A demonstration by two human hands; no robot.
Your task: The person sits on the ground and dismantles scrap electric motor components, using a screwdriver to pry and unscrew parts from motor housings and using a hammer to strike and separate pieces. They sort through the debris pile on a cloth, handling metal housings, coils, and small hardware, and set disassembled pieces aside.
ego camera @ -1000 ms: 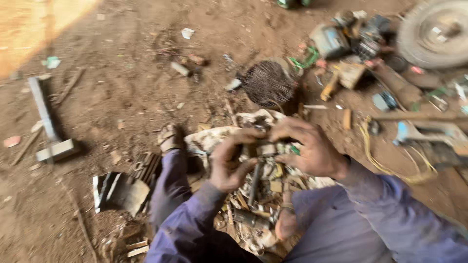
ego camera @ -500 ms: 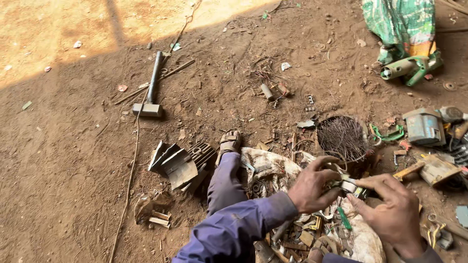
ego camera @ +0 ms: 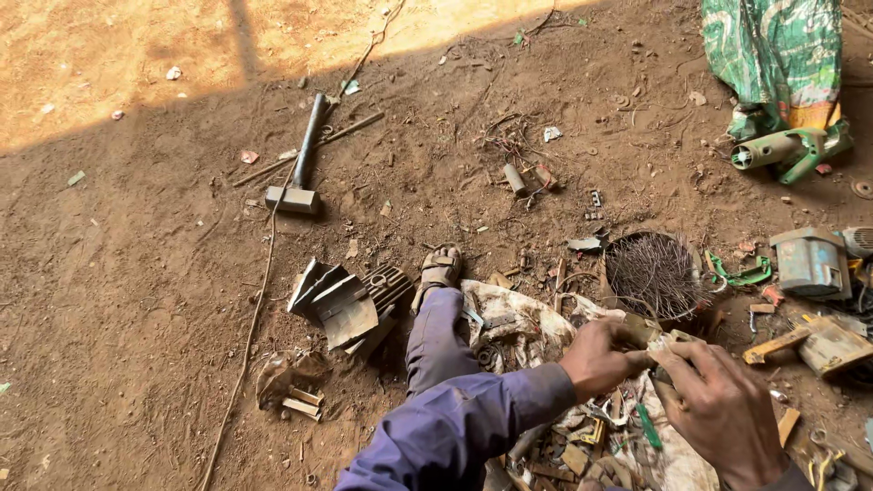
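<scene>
Scrap part [ego camera: 657, 338], seemingly metal, clasped by left hand [ego camera: 602, 356] and right hand [ego camera: 723, 411]; hammer [ego camera: 300, 164] well apart.

Both hands meet over a dirty cloth [ego camera: 527, 332] w/ scrap bits. Left hand [ego camera: 600, 359] & right hand [ego camera: 723, 409] pinch a small metal part [ego camera: 657, 341] between them, fingers closed on it. Rel. to the cloth: wire coil [ego camera: 653, 273] just beyond its far right edge; finned metal casing [ego camera: 346, 300] just left, past the sandalled foot [ego camera: 438, 268]; sledgehammer [ego camera: 298, 177] well off far-left; green power tool [ego camera: 787, 150] far right, beside a green sack [ego camera: 777, 50].
</scene>
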